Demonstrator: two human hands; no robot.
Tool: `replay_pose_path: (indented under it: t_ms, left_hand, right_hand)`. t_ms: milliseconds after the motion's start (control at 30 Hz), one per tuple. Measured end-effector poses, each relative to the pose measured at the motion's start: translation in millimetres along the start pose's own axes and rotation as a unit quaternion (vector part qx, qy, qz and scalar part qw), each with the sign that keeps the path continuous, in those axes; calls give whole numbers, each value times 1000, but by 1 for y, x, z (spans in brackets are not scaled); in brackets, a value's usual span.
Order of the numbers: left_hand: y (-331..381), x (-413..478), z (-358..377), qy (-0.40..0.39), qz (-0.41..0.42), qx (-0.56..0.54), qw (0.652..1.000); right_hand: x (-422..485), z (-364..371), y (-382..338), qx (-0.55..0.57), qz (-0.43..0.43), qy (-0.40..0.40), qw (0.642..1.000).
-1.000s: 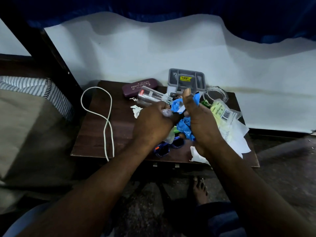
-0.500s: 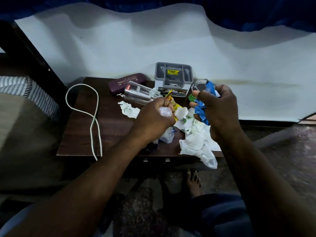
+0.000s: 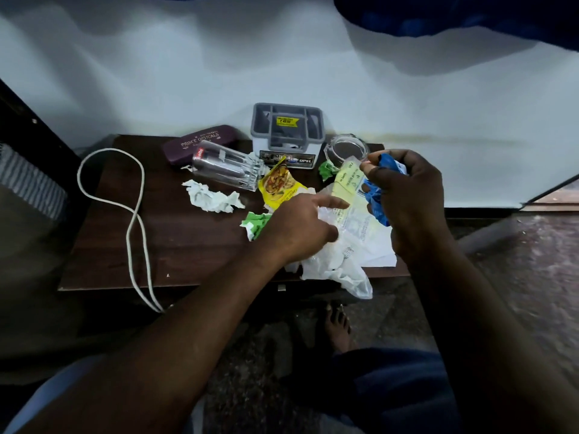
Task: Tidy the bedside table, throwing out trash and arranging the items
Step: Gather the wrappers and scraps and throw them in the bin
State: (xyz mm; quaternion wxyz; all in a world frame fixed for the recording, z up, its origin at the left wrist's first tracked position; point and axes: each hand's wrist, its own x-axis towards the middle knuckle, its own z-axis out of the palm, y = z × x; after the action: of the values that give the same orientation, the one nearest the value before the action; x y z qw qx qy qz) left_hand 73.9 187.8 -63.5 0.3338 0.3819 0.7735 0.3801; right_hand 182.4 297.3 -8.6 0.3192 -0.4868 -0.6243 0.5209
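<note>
Your right hand (image 3: 410,198) has a tight grip on a blue wrapper (image 3: 376,195), held up over the right side of the desk (image 3: 163,245). Your left hand (image 3: 297,227) is loose, fingers spread, holding nothing, resting on the clear plastic bag (image 3: 341,264) at the front edge. A yellow packet (image 3: 277,183) lies just behind it. A white cord (image 3: 134,220) loops on the left.

The bedside table (image 3: 175,245) is dark matt wood. On it lie crumpled white paper (image 3: 213,197), a glossy yellow foil sachet (image 3: 277,184) and a clear plastic tumbler (image 3: 227,166). The spectacle case (image 3: 200,144) looks smooth maroon plastic
</note>
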Motion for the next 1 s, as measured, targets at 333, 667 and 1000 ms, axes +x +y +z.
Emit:
replay_pose_path:
  t_ms: [333, 667, 1000]
  left_hand:
    - [6, 31, 23, -19, -67, -23, 997]
    - [9, 40, 15, 123, -95, -93, 984]
    - [12, 35, 0, 241, -62, -113, 962]
  right_hand:
    - [6, -15, 13, -38, 16, -35, 999]
    - [13, -20, 12, 2, 20, -43, 999]
    - [13, -14, 13, -3, 10, -65, 998]
